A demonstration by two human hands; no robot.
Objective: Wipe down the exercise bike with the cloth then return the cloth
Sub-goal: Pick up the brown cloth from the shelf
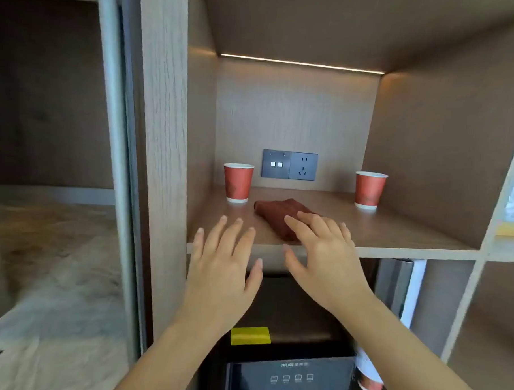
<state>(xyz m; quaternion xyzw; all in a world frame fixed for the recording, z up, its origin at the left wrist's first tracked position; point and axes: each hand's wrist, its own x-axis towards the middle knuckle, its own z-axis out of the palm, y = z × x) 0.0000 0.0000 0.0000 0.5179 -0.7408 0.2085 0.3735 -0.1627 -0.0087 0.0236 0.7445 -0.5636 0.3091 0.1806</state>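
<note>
A folded dark brown cloth [278, 215] lies on the wooden shelf [395, 233] of a cabinet niche, near its front edge. My right hand [323, 256] hovers over the cloth's near right end, fingers spread, covering part of it; whether it touches the cloth I cannot tell. My left hand [226, 267] is open with fingers apart, just left of the cloth, in front of the shelf edge. Neither hand holds anything. The exercise bike is out of view.
Two red paper cups stand on the shelf, one at the back left [238, 182] and one at the back right [370, 190]. A grey switch and socket panel [289, 165] is on the back wall. Below the shelf sits a dark appliance [289, 376] with a yellow label [250, 335].
</note>
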